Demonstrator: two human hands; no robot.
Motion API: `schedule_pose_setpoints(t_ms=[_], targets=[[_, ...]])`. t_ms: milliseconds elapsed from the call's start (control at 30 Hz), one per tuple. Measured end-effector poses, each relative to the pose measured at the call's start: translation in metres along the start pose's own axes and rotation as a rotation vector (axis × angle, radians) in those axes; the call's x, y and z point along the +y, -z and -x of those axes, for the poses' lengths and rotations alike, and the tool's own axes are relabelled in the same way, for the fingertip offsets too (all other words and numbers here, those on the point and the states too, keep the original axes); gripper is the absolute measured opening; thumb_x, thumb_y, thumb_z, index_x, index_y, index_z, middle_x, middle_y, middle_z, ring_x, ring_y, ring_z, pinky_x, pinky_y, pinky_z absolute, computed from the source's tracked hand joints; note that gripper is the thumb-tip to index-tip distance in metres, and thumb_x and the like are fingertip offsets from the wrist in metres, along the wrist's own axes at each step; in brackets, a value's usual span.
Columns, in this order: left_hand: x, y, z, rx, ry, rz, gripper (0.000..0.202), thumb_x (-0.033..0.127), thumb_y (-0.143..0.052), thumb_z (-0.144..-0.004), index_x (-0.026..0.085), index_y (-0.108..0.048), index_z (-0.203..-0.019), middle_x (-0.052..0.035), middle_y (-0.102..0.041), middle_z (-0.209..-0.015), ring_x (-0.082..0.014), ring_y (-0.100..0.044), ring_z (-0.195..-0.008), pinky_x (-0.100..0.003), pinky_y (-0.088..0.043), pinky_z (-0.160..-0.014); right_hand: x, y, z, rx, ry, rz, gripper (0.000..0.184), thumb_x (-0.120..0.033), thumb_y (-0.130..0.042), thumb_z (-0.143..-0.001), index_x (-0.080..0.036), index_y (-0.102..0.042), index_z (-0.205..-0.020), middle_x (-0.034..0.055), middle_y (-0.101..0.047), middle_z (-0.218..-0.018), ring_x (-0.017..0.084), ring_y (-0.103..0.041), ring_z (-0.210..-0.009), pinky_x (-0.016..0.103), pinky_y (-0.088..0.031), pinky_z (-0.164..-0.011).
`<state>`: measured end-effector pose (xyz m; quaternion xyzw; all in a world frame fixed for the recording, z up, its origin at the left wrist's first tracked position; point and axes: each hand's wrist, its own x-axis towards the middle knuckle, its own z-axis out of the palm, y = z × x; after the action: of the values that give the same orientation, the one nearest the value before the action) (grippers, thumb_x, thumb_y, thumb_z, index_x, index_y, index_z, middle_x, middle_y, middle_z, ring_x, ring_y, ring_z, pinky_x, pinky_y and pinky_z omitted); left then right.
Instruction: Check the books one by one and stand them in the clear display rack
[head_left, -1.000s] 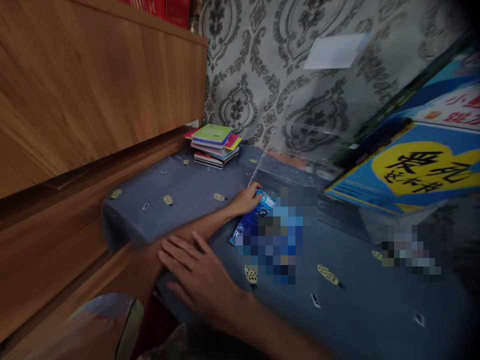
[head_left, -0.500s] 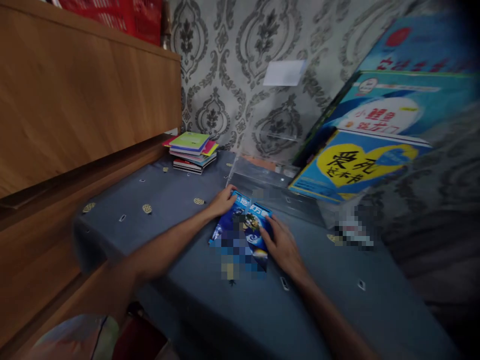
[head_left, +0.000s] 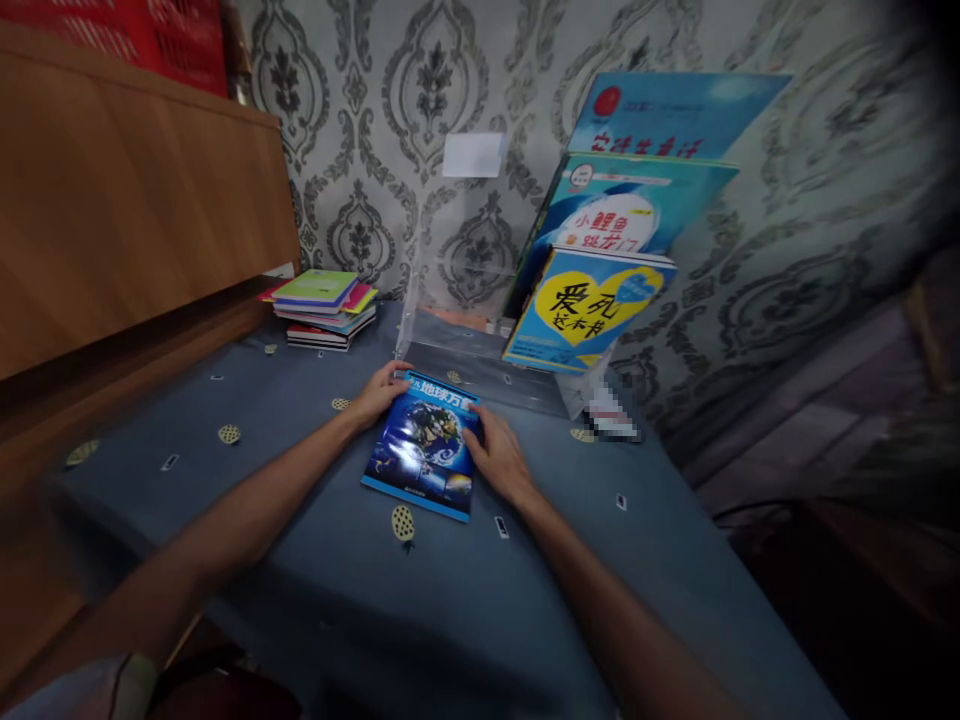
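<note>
A blue book [head_left: 424, 445] with a picture of the Earth on its cover lies on the cloth-covered table, cover up. My left hand [head_left: 381, 393] grips its upper left corner, thumb over the cover. On the opposite edge, near the upper right corner, my right hand [head_left: 496, 450] has its thumb on the cover and its other fingers along the side. Just beyond the book stands a clear plastic book rack [head_left: 480, 350]. Its right side holds several books, the front one being a blue book with a yellow heart [head_left: 592, 310].
A stack of thin books [head_left: 322, 308] sits at the back left, beside a wooden cabinet [head_left: 142, 190]. Red plastic baskets [head_left: 150, 40] rest on top of the cabinet. A blurred-out object [head_left: 611, 410] lies right of the rack. Patterned wallpaper covers the wall behind.
My view has swung to the right, so everything appears shifted left. Both hands remain on the book, which lies in about the same place before the rack.
</note>
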<state>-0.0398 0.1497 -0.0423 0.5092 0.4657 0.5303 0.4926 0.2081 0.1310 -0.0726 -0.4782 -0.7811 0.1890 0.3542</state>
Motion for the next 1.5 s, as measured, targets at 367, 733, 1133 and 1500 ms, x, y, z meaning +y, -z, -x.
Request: schedule_pose_setpoints(t_ms=[367,733,1133,1500], targets=[[0.003,-0.012,0.006,0.051,0.001,0.045,0.045,0.036,-0.070,-0.078,0.019,-0.057,-0.118,-0.0006,-0.067,-0.083,-0.0156,-0.064,-0.067,-0.029,-0.054,-0.068,-0.038,0.018,-0.001,-0.214,-0.420,-1.267,0.042,-0.040,-0.089,-0.063,-0.018,-0.072,-0.094,0.0022,-0.077,-0.080,0.015,-0.069,-0.062,0.026,-0.056,-0.060],[0.008,-0.031,0.021,0.158,-0.248,-0.530,0.017,0.023,-0.050,-0.090,0.020,-0.062,-0.103,-0.0034,-0.064,-0.092,-0.0225,-0.059,-0.095,-0.037,-0.044,-0.097,-0.047,0.018,0.007,-0.232,-0.411,-1.420,0.038,-0.031,-0.090,-0.066,-0.019,-0.072,-0.097,0.0012,-0.078,-0.084,0.016,-0.072,-0.068,0.026,-0.058,-0.063],[0.022,-0.034,0.029,0.033,-0.195,-0.701,0.035,0.042,-0.060,-0.091,0.014,-0.072,-0.108,-0.0109,-0.070,-0.104,-0.0283,-0.061,-0.106,-0.040,-0.044,-0.100,-0.049,0.013,0.005,-0.204,-0.445,-1.321,0.035,-0.030,-0.087,-0.069,-0.020,-0.070,-0.098,0.0023,-0.078,-0.090,0.020,-0.075,-0.081,0.034,-0.062,-0.077],[0.028,-0.062,0.064,-0.324,-0.121,-0.808,0.100,0.067,-0.074,-0.071,0.021,-0.038,-0.152,-0.0178,-0.032,-0.161,-0.0417,-0.021,-0.150,-0.057,-0.022,-0.118,-0.048,0.012,0.012,-0.186,-0.432,-1.314,0.045,-0.047,-0.088,-0.065,-0.020,-0.069,-0.096,0.0059,-0.078,-0.096,0.026,-0.074,-0.095,0.036,-0.061,-0.081]])
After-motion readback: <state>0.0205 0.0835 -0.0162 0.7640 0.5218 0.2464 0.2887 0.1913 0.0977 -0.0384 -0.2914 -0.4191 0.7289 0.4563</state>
